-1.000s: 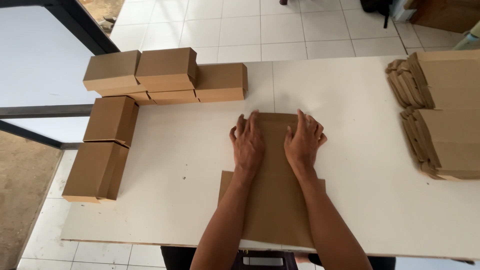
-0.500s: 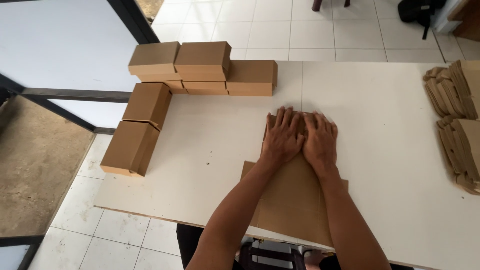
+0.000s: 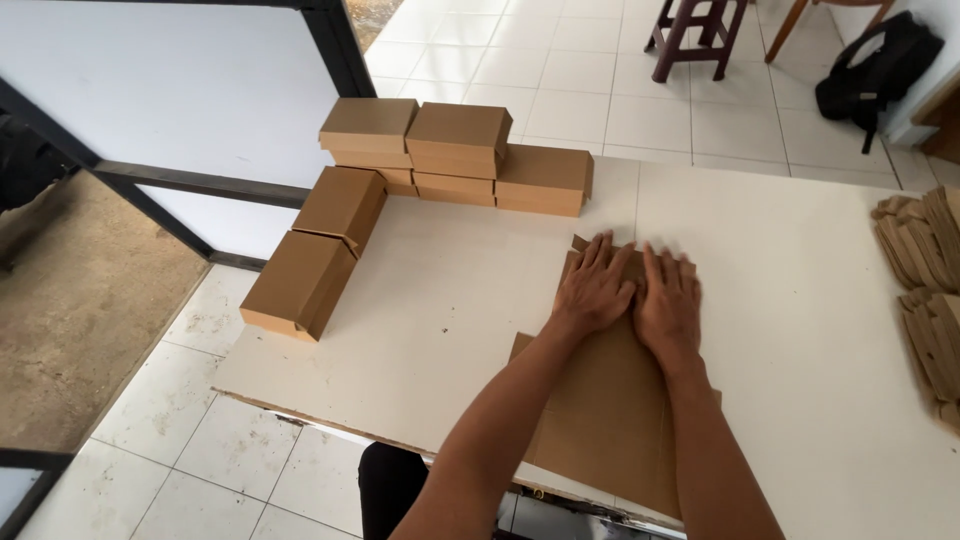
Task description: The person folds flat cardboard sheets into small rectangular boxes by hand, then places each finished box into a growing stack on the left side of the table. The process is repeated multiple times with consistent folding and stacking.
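A flat brown cardboard box blank (image 3: pixel 610 420) lies on the white table (image 3: pixel 800 300) in front of me. My left hand (image 3: pixel 593 287) and my right hand (image 3: pixel 668 303) press side by side, palms down and fingers spread, on the blank's far end. A folded flap edge (image 3: pixel 580 244) of the blank shows just beyond my left fingertips. Neither hand grips anything.
Several assembled brown boxes (image 3: pixel 455 150) are stacked at the table's far left, with two more boxes (image 3: pixel 315 255) along the left edge. Stacks of flat cardboard blanks (image 3: pixel 925 270) sit at the right edge. A stool (image 3: pixel 695 35) and a black bag (image 3: pixel 875 65) stand on the tiled floor beyond.
The view has swung left and tilted up, showing more floor. Both hands have stayed pressed on the blank's far end, sliding slightly forward.
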